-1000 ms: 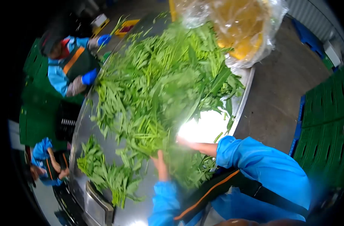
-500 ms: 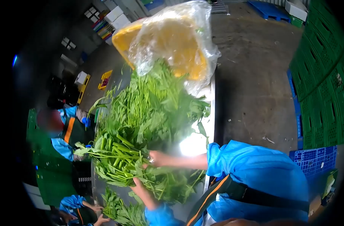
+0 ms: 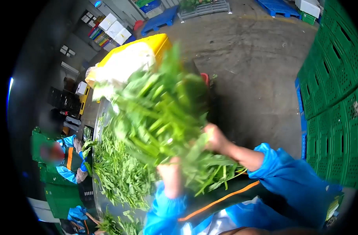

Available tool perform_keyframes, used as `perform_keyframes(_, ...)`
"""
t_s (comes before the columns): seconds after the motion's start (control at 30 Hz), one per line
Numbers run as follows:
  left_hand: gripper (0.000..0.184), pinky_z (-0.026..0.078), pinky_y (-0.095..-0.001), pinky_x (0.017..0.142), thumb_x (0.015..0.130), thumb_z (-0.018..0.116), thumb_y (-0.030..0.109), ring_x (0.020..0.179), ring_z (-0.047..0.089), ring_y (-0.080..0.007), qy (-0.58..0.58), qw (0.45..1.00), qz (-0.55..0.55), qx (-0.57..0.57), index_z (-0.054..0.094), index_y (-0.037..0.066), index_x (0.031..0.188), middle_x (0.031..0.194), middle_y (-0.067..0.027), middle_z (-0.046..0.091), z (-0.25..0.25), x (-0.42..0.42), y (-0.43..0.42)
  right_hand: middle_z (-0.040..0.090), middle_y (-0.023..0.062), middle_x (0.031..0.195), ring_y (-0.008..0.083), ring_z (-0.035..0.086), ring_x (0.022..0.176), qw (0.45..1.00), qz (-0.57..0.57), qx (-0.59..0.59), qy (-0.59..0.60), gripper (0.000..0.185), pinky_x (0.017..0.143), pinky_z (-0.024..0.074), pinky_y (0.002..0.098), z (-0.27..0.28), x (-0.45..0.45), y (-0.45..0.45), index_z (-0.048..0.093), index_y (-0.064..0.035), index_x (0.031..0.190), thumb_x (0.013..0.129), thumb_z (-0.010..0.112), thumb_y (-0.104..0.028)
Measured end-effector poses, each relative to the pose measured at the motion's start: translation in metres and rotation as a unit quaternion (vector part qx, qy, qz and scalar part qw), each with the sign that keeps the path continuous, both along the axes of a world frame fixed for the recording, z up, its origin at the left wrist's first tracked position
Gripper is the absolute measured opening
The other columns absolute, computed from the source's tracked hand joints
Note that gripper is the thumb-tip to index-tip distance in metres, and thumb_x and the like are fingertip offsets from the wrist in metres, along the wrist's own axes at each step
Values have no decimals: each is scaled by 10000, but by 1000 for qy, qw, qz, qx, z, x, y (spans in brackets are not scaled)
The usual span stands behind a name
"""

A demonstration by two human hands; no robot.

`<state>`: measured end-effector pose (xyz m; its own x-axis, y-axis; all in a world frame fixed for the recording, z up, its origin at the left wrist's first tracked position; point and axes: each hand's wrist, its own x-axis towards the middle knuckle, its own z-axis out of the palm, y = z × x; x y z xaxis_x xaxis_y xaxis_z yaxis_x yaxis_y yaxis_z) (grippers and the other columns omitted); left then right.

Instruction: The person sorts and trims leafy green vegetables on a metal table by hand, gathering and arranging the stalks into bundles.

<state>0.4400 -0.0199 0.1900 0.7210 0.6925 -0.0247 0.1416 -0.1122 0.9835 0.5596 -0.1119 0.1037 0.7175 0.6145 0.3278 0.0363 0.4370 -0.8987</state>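
A large bunch of leafy greens with thick pale-green stems (image 3: pixel 163 113) is held up in front of me, blurred by motion. My left hand (image 3: pixel 171 176) grips its near side, the fingers partly buried among leaves. On the right side my right hand (image 3: pixel 216 140) is closed around the stems. Leaves and stems trail below, between my wrists and my apron. Behind and left of the bunch, more loose greens (image 3: pixel 122 168) are spread over the metal table (image 3: pixel 141 213).
A yellow crate (image 3: pixel 161 42) with clear plastic (image 3: pixel 124 62) stands at the table's far end. Two co-workers, one in a blue-sleeved top (image 3: pixel 67 172), handle greens along the left side. Green crates (image 3: pixel 331 98) are stacked at right; a blue pallet (image 3: pixel 161 19) lies on the floor behind.
Both my hands have lifted the greens off the table, up and to the right. The yellow crate, tipped toward the table before, now sits upright farther left with its plastic bunched.
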Motion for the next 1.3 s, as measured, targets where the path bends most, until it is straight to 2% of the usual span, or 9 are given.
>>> perform_keyframes(0.1, 384, 456, -291, 672, 771, 609, 182, 755, 544, -144, -84, 993, -77, -19, 578, -28, 1091, 885, -49, 603, -30, 70, -30, 681, 67, 828, 135, 616, 739, 991, -114, -45, 43, 452, 687, 497, 317, -1, 55, -65, 664, -15, 931, 674, 802, -360)
perform_keyframes(0.17, 518, 450, -342, 897, 724, 712, 88, 1011, 560, -217, -82, 976, -170, -109, 506, -21, 1186, 1122, -122, 578, -23, 116, -54, 661, 54, 768, 127, 601, 673, 980, -156, -120, 40, 335, 597, 473, 319, -39, 100, -108, 648, -32, 826, 691, 796, -301)
perform_keyframes(0.23, 494, 472, -337, 858, 727, 708, 91, 943, 590, -210, -65, 962, -251, -81, 516, -23, 1168, 1050, -101, 611, -32, 167, -69, 626, 39, 665, 111, 577, 602, 951, -229, -184, 99, 229, 476, 435, 303, -96, 145, -144, 623, -43, 690, 728, 782, -203)
perform_keyframes(0.3, 551, 443, -368, 891, 705, 739, 162, 989, 559, -245, -113, 949, -281, -84, 510, -17, 1173, 1085, -121, 574, -42, 214, -86, 616, 30, 666, 110, 559, 573, 934, -239, -45, 263, 160, 455, 428, 291, -83, 174, -164, 639, -34, 728, 783, 739, -145)
perform_keyframes(0.5, 725, 338, -430, 997, 679, 780, 272, 1140, 435, -333, -227, 926, -290, -78, 431, 10, 1259, 1223, -170, 441, -69, 350, -104, 627, 20, 864, 124, 596, 704, 927, -357, -87, 77, 225, 567, 486, 260, -137, 317, -236, 615, -77, 964, 921, 573, -294)
perform_keyframes(0.57, 757, 324, -438, 1009, 680, 782, 282, 1166, 414, -343, -245, 923, -284, -87, 410, 16, 1283, 1261, -175, 416, -76, 391, -102, 622, 31, 707, 139, 568, 585, 851, -350, -380, -90, 107, 493, 462, 274, -80, 348, -202, 654, -36, 814, 815, 680, -141)
perform_keyframes(0.77, 792, 310, -448, 1027, 684, 772, 324, 1212, 393, -359, -245, 929, -267, -82, 396, 27, 1314, 1303, -182, 406, -103, 527, -56, 625, 47, 756, 149, 581, 633, 933, -313, -158, 83, 152, 529, 464, 277, -105, 488, -170, 640, -25, 890, 848, 617, -169)
perform_keyframes(1.07, 839, 272, -445, 1059, 694, 755, 368, 1254, 340, -376, -174, 978, -102, -57, 358, 12, 1342, 1346, -206, 366, -148, 666, 42, 619, 106, 891, 189, 585, 777, 959, -171, -192, 115, 212, 634, 475, 324, -161, 684, -33, 611, -26, 988, 868, 582, -198)
perform_keyframes(1.3, 617, 367, -370, 977, 781, 715, 259, 1102, 492, -275, -165, 972, 147, -77, 435, -11, 1259, 1203, -148, 504, -234, 722, 159, 614, 151, 995, 221, 588, 889, 968, 30, -230, 100, 267, 716, 484, 361, -259, 789, 165, 589, -26, 1063, 884, 555, -221)
